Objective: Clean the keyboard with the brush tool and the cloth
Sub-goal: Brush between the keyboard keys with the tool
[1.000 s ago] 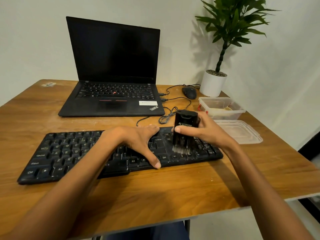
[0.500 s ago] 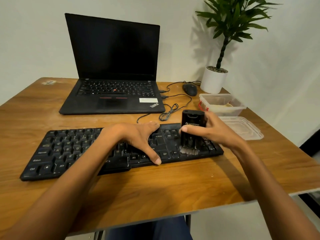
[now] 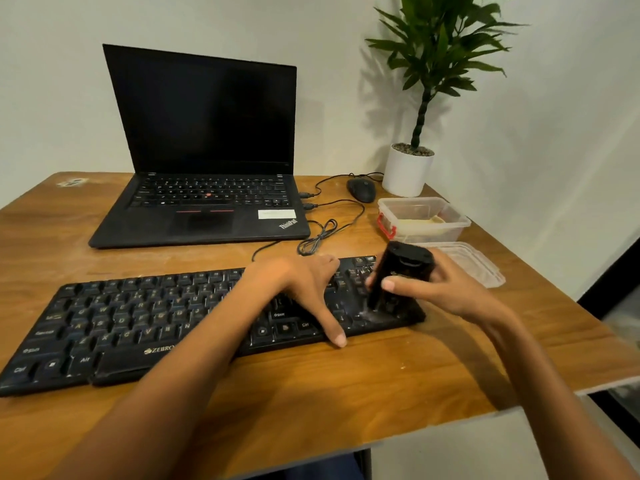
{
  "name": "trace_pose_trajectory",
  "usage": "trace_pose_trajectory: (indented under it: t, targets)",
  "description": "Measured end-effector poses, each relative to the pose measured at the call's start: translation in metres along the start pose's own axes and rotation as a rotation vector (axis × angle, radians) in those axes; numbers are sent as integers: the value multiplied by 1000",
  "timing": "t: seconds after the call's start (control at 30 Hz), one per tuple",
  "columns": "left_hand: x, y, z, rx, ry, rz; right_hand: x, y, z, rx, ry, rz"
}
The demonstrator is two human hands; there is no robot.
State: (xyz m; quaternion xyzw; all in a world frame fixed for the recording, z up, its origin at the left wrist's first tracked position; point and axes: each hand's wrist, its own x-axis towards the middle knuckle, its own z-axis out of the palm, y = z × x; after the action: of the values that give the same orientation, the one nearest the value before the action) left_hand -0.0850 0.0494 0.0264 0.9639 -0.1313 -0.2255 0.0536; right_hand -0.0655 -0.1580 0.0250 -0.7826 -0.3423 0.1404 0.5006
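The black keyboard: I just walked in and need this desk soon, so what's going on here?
A person is cleaning the long black keyboard on the wooden table. Their right hand grips a black block-shaped brush tool, bristles down on the keys at the keyboard's right end, where pale dust lies. Their left hand rests spread on the keys beside it, steadying the board.
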Motion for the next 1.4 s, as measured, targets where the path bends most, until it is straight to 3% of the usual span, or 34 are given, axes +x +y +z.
trace_pose_trajectory:
  t: [0.1,0.23,0.4,0.53,0.7,0.87,0.93,1.03,1.17,1.3,1.4]
  targets:
    - [0,0,0,25,-20,-10,1,-3,-15,-12,31,2]
    - [2,-3,3,15,9,15,11,2,9,-8,-123,-54]
    - [-2,2,2,41,-10,-20,9,3,-25,-11,28,58]
    - [-1,2,1,33,-19,-29,14,8,-6,60,-136,-33]
    - [-2,3,1,63,-44,-39,10,19,-39,27,-10,81]
    - [15,9,-13,98,-138,-108,14,16,-20,153,-105,13]
    - [18,10,-12,90,-125,-112,20,20,-14,110,-26,31]
    - [16,9,-8,85,-82,-107,28,26,-24,86,244,-10]
    - [14,10,-7,85,-66,-106,32,28,-15,132,52,3]
    - [12,12,-7,72,-67,-104,47,22,-21,64,149,-66]
    - [9,13,-7,51,-40,-99,49,22,-19,99,-53,-46]
